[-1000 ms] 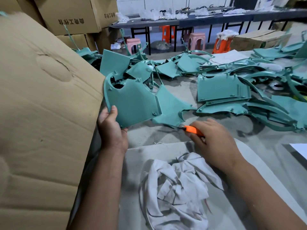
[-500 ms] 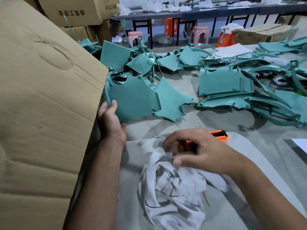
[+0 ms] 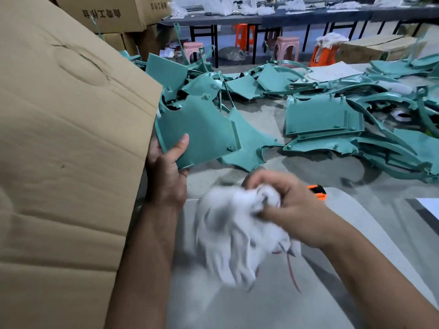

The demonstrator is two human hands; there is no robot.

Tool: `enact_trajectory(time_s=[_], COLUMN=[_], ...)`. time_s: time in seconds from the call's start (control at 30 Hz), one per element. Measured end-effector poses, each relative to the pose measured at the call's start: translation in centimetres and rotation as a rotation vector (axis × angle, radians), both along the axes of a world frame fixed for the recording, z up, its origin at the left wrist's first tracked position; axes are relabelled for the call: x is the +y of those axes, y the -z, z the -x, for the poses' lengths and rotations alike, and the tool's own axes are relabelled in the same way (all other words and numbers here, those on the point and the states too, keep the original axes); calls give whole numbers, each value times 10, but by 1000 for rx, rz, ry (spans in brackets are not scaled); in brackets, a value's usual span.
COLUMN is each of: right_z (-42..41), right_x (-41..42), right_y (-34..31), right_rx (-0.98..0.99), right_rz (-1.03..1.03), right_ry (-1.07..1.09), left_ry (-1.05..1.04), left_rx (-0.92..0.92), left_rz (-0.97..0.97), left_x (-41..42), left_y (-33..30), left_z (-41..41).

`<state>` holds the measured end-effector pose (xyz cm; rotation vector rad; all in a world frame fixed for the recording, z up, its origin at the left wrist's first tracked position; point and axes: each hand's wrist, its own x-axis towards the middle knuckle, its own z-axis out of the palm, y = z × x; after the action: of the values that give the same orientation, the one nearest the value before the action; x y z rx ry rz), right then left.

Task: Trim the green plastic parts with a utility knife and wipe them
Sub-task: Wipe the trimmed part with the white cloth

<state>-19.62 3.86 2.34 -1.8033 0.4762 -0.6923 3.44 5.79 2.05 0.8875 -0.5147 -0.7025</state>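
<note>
My left hand [image 3: 167,172] grips the lower corner of a green plastic panel [image 3: 202,129], thumb on its face, holding it tilted up beside the cardboard flap. My right hand [image 3: 285,205] grips a bunched white rag [image 3: 232,229], which hangs blurred just above the grey board. The orange utility knife [image 3: 318,191] lies on the table right behind my right hand, partly hidden by it. More green parts [image 3: 323,117] are spread over the table beyond.
A big cardboard box flap [image 3: 66,150] fills the left side. A grey board [image 3: 273,300] lies under the rag. Stacked cartons [image 3: 107,13] stand at the back left; stools [image 3: 286,47] and a long table stand behind. White paper [image 3: 427,206] sits at the right edge.
My right hand set the knife down, reached to the rag and has lifted it. My left hand has shifted its grip on the green panel, thumb now on its face.
</note>
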Motion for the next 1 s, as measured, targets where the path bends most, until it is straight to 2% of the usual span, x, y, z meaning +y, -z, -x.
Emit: enact_trajectory(time_s=[0.1,0.13,0.2,0.27,0.33,0.4,0.47,0.6,0.7,0.8,0.9,0.93,1.0], right_z=[-6,-5,-3,-4,-5,-3,1,7,10,12,9,11,9], right_x=[-8,-13,-24,-30,-30,-26,-23,-27,-30,-27,-26,-27,-23], right_y=[-1,0,3,12,16,14,11,10,9,6,3,3,4], right_rx=[-561,-680,-754,-700,-585,-552,-464,-172,-60,-179,-468,-463,-360], right_rz=[-472,-551,-619,-683,-720,-511,-208,229,390,357,-79,-122,-55], right_ry=[434,598,803,767,611,444,431,643,771,697,755,777,720], left_ry=[58,67,101,172,227,197,147,170,240,341,329,288,213], left_rx=[-30,-41,-118,-246,-296,-282,-266,-258,-238,-225,-167,-150,-145], left_rz=[22,11,-18,-26,-9,20,39,14,-21,-43,-37,-30,-7], left_x=[-4,-5,-8,-12,-14,-15,-15,-14,-12,-8,-4,-5,-6], left_y=[1,1,2,6,8,10,12,13,9,3,1,1,0], left_z=[15,20,32,47,62,68,66,65,63,53,47,45,44])
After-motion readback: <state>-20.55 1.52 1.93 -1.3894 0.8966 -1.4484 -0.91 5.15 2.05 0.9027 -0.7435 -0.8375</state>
